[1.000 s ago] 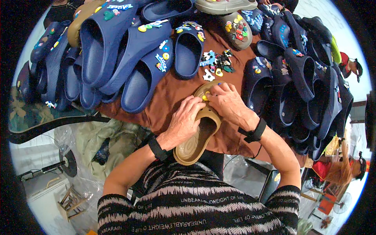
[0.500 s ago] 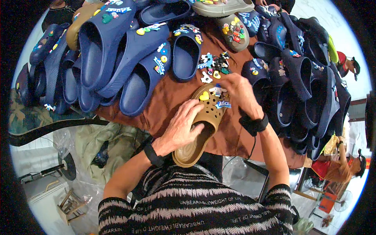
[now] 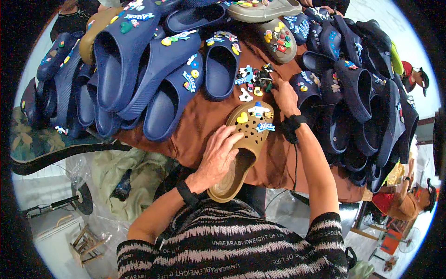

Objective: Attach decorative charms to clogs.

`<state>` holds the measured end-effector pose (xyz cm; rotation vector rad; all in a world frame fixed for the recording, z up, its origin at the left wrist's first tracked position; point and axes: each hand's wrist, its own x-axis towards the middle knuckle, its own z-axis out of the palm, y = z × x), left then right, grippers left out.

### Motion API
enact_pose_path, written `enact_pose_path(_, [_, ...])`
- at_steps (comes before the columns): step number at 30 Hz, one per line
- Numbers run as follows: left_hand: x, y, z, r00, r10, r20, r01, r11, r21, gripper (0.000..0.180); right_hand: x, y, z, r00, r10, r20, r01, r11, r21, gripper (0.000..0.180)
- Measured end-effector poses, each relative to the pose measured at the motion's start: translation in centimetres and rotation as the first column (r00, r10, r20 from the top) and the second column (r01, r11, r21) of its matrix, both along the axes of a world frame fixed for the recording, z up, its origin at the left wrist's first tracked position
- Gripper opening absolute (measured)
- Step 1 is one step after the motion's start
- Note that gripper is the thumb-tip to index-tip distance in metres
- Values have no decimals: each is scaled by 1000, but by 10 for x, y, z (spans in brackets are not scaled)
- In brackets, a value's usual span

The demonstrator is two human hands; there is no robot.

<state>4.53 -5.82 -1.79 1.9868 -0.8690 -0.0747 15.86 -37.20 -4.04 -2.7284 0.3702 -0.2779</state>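
Note:
A tan clog [image 3: 248,131] lies before me, toe pointing away. On its perforated upper sit a yellow heart charm, a white-and-blue figure charm, a small brown charm and a blue banner charm [image 3: 265,127]. My left hand [image 3: 216,156] grips the clog's left side near the opening, fingers over the upper's edge. Just beyond the toe lies a small pile of loose charms [image 3: 255,79] in white, black, blue, yellow and green. My right hand [image 3: 285,97] is at the pile's right edge, fingers drawn together; whatever is between the fingertips is too small to make out.
Navy clogs with charms [image 3: 169,100] are heaped at the left, and more dark clogs [image 3: 337,109] at the right. A grey-beige clog [image 3: 280,42] stands beyond the pile. Brown cloth [image 3: 186,144] covers the table. Other people [image 3: 413,195] are at the far right.
My right hand has left the clog's toe and moved to the right edge of the charm pile. The brown charm now shows on the toe. My left hand still holds the clog.

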Motion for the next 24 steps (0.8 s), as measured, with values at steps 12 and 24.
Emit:
enact_pose_path(12, [0,-1,1,1000,5,-12,-5,1000,-8,50,-13,-7,13,989,-62,135,22,960,278,25])
enact_pose_path(24, [1,-1,-3,1000,9,-10,-10,999,-38,46,-129,36,66,994,8,111,-77,768,636,19])
